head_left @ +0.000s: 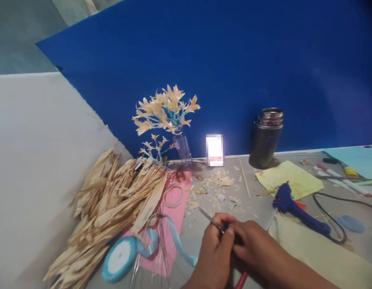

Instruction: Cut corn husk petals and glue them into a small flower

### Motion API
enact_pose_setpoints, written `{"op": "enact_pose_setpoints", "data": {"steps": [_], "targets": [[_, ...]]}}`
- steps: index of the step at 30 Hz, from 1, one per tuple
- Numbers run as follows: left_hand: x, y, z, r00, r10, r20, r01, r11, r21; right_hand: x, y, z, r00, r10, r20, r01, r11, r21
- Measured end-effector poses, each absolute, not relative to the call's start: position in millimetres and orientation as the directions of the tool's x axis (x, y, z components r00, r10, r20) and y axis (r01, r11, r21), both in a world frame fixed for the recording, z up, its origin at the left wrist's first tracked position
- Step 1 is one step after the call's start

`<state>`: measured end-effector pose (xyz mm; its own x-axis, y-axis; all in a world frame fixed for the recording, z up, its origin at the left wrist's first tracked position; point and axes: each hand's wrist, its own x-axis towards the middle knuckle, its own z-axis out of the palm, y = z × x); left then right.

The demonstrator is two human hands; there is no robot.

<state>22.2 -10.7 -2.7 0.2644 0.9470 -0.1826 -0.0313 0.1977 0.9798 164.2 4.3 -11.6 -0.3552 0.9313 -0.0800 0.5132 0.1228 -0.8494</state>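
Note:
My left hand (215,251) and my right hand (252,245) meet at the bottom middle, fingers curled together. A pair of thin scissors (210,218) pokes up-left from between them, its red handle (240,281) showing below my right hand. My right hand grips the scissors. My left hand's fingers are pinched, and what they hold is hidden. Small husk scraps (219,184) lie on the grey table (258,204) just beyond the hands.
A pile of dried corn husks (114,204) lies left, a light-blue ribbon roll (120,257) and pink paper (174,224) beside it. Husk flowers in a small vase (166,110) stand behind. A blue glue gun (297,210), dark flask (265,138), markers (342,176), yellow paper (291,180), blue backdrop (234,60).

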Motion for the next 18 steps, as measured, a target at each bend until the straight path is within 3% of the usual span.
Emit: {"op": "enact_pose_setpoints", "data": {"steps": [5, 11, 15, 18], "targets": [[9, -11, 6, 0.212, 0.944, -0.253, -0.064, 0.272, 0.960, 159, 0, -3, -0.501, 0.847, -0.180, 0.339, 0.000, -0.941], [9, -9, 4, 0.098, 0.960, -0.261, -0.106, 0.271, 0.957, 160, -5, -8, -0.390, 0.920, 0.044, 0.466, 0.238, -0.852], [-1, -15, 11, 0.272, 0.949, -0.158, -0.109, 0.194, 0.975, 174, 3, -15, -0.273, 0.950, 0.154, 0.532, 0.282, -0.798], [-26, -27, 22, 0.360, 0.884, -0.298, 0.101, 0.281, 0.954, 185, 14, -20, -0.168, 0.975, 0.147, 0.621, 0.220, -0.753]]}}
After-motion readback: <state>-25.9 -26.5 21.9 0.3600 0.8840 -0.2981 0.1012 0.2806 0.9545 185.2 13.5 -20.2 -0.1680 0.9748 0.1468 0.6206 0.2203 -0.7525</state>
